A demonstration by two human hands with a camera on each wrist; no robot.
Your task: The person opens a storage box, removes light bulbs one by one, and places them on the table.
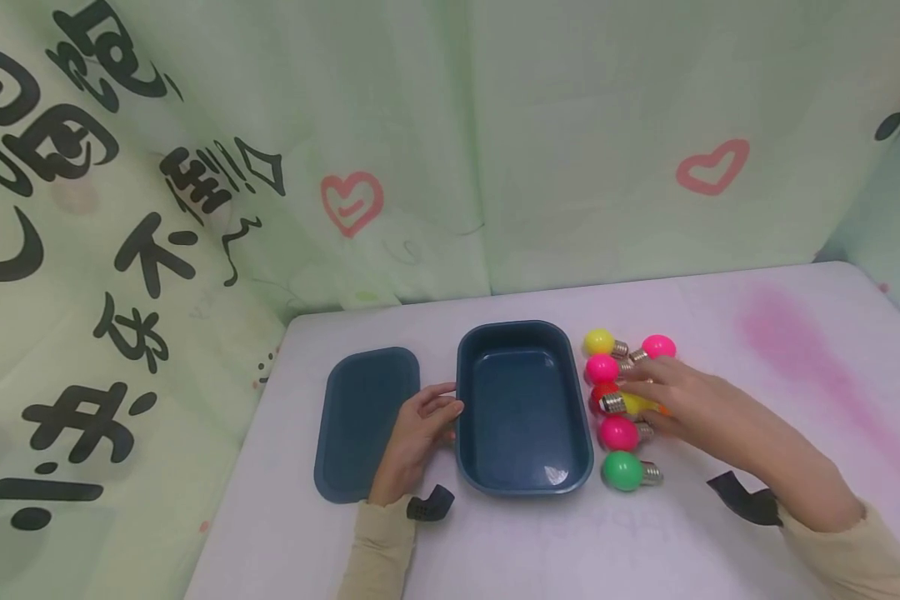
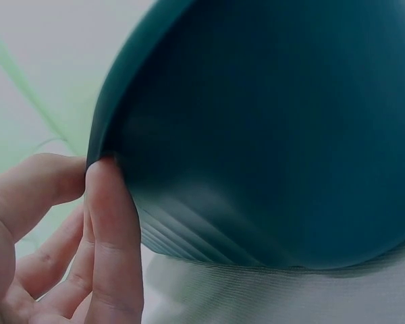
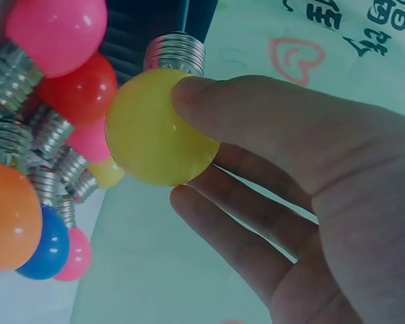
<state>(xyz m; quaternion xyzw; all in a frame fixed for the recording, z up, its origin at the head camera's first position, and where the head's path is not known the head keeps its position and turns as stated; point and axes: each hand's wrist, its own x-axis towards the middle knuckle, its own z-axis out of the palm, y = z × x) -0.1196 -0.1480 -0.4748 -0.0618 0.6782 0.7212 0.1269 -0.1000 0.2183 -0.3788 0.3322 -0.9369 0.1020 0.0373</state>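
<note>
A dark blue rectangular container (image 1: 525, 417) stands on the table in the head view. My left hand (image 1: 420, 429) pinches its left rim between thumb and fingertips, seen closely at the container wall (image 2: 277, 135) in the left wrist view. On the container's right, my right hand (image 1: 693, 408) holds a yellow light bulb (image 3: 155, 128) by its round globe. The bulb's metal screw base points toward the container. Beneath and around this hand lie more bulbs: pink (image 1: 618, 433), green (image 1: 622, 471), red (image 3: 81, 88), orange (image 3: 10, 216) and blue (image 3: 47, 246).
Left of the container lies a flat blue lid (image 1: 363, 417), partly behind my left hand. Another yellow bulb (image 1: 598, 342) and more pink ones sit toward the back of the bulb group. Pale green curtains (image 1: 570, 167) hang behind the white table (image 1: 555, 550).
</note>
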